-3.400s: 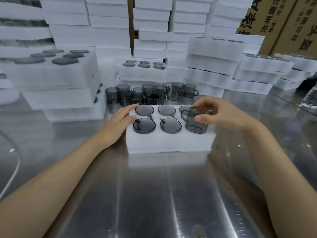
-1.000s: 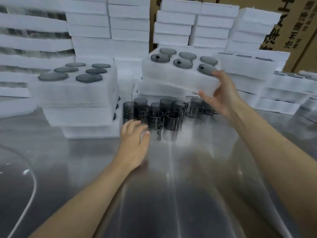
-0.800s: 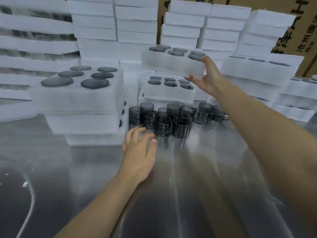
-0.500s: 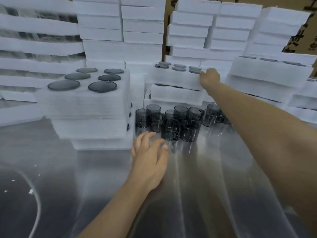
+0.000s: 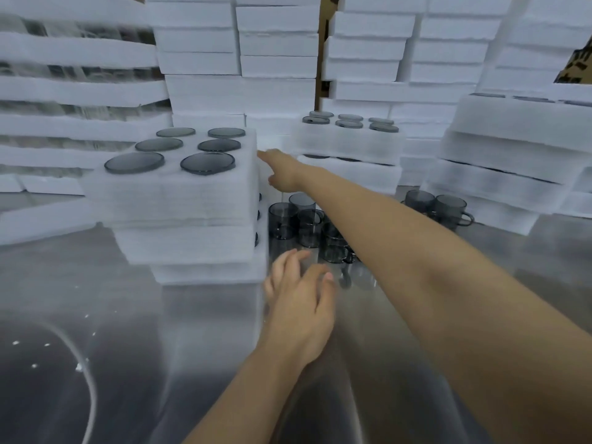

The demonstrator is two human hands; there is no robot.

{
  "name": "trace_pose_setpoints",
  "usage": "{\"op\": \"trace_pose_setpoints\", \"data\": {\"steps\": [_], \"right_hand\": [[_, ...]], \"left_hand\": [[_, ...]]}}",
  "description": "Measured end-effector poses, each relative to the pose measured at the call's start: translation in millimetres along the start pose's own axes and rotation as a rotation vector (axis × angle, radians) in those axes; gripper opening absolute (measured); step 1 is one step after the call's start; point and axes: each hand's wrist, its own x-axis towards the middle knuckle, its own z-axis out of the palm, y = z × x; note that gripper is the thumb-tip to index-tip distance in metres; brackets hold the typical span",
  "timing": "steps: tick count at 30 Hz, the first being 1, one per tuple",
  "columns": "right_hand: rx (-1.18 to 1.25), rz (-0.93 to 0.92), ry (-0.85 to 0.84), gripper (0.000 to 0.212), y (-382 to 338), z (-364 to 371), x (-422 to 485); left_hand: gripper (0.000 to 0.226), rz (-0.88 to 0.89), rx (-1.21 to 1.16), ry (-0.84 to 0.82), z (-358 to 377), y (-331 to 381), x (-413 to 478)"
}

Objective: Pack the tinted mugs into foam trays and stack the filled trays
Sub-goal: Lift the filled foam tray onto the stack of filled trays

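A filled foam tray [image 5: 349, 144] with six tinted mugs sits on top of a short stack at the back centre. Another stack of filled trays [image 5: 179, 187] stands at the left. Loose tinted mugs [image 5: 301, 221] are grouped on the steel table between the stacks, and two more mugs [image 5: 437, 206] stand to the right of my arm. My right hand [image 5: 283, 171] is stretched out beside the right edge of the left stack's top tray, fingers extended and holding nothing. Low over the table, just in front of the loose mugs, my left hand [image 5: 299, 296] hovers with spread fingers.
Tall piles of white foam trays [image 5: 275, 40] wall off the back and both sides. More stacked trays [image 5: 512, 149] stand at the right. A white cable [image 5: 91, 379] curves across the steel table [image 5: 192, 363] at the lower left.
My right hand carried the filled tray up and back, set it on the back centre stack, let go and swung left toward the left stack. My left hand left the tray and hovers.
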Motion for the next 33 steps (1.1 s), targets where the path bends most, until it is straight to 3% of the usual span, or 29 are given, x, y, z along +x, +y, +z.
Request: {"op": "trace_pose_setpoints", "data": {"steps": [9,12,17,20,24,28,30,33], "right_hand": [[0.671,0.027,0.448,0.049,-18,-30,-1],[0.717,0.018,0.628,0.033,-29,-56,-21],[0.767,-0.068,0.859,0.044,-38,-71,-95],[0.818,-0.042,1.051,0.032,-33,-62,-164],[0.542,-0.01,1.21,0.016,-15,-23,-261],[0.146,-0.184,1.203,0.021,23,6,-342],[0.014,-0.275,1.139,0.021,39,14,-373],[0.168,-0.267,1.03,0.019,46,16,-399]], "left_hand": [[0.054,-0.018,0.012,-0.058,-2,0,1],[0.055,-0.011,-0.004,-0.054,-3,1,1],[0.056,-0.024,-0.034,-0.015,-3,-3,7],[0.045,-0.051,-0.146,-0.029,-5,0,6],[0.033,-0.232,-0.443,0.014,-14,6,10],[0.04,-0.538,-0.772,0.136,-19,15,12],[0.041,-0.514,-0.855,0.107,-23,14,10],[0.052,-0.435,-0.969,-0.01,-28,10,8]]}}
